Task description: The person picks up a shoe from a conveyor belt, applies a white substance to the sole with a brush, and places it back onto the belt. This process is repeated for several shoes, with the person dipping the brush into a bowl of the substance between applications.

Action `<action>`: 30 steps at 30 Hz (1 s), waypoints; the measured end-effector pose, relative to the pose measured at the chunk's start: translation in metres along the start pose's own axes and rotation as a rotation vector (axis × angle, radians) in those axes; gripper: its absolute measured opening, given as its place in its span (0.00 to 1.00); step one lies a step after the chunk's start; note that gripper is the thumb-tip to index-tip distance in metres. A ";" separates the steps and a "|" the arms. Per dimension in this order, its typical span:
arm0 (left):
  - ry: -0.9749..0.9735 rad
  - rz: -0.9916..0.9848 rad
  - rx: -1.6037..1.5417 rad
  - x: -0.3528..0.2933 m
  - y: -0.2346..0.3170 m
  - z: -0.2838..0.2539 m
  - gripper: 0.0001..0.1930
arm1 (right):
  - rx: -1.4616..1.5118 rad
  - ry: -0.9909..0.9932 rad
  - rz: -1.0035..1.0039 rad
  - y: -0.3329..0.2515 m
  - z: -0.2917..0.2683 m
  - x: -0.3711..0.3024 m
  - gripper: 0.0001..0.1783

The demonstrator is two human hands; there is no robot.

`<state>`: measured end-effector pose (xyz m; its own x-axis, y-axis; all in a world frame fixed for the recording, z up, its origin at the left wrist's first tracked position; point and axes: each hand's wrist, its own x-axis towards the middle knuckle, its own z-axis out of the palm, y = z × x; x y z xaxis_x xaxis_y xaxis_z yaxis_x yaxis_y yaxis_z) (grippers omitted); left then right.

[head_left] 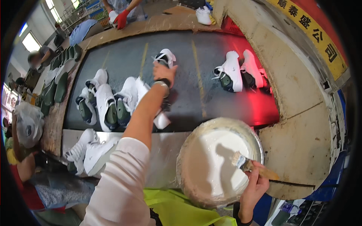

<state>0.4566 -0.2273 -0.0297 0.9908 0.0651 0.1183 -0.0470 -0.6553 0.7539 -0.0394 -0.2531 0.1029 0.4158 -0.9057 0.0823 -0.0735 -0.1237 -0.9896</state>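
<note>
We recorded: left hand (164, 72), one — fingers bent, touching a white shoe (168, 55) near the far middle of the dark belt (181, 98); whether they had closed on it, we could not tell. Right hand (253, 189), one — thumb and fingers pinched together on a brush (246, 164), held above a bowl (183, 165) of white liquid (234, 181). Clustered white shoes (102, 98), to the belt's left; further white shoes (231, 71), to its right.

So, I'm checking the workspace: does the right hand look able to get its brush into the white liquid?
Probably yes: the right hand holds the brush over the open bowl, and nothing visible blocks the way down to the white liquid.
</note>
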 end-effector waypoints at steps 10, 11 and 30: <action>-0.683 -0.190 -0.296 0.016 -0.005 -0.084 0.33 | 0.007 -0.089 -0.044 -0.008 0.001 -0.015 0.09; -0.841 -0.201 -0.387 -0.002 -0.001 -0.115 0.27 | -0.018 -0.103 -0.072 -0.010 0.000 -0.017 0.09; -0.663 0.421 0.260 -0.293 -0.208 -0.314 0.68 | -0.543 -0.313 -0.266 0.058 0.035 -0.009 0.12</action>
<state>0.1360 0.1259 -0.0185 0.7699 -0.6287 -0.1098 -0.4807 -0.6843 0.5483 -0.0156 -0.2375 0.0406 0.7194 -0.6665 0.1955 -0.3430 -0.5857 -0.7344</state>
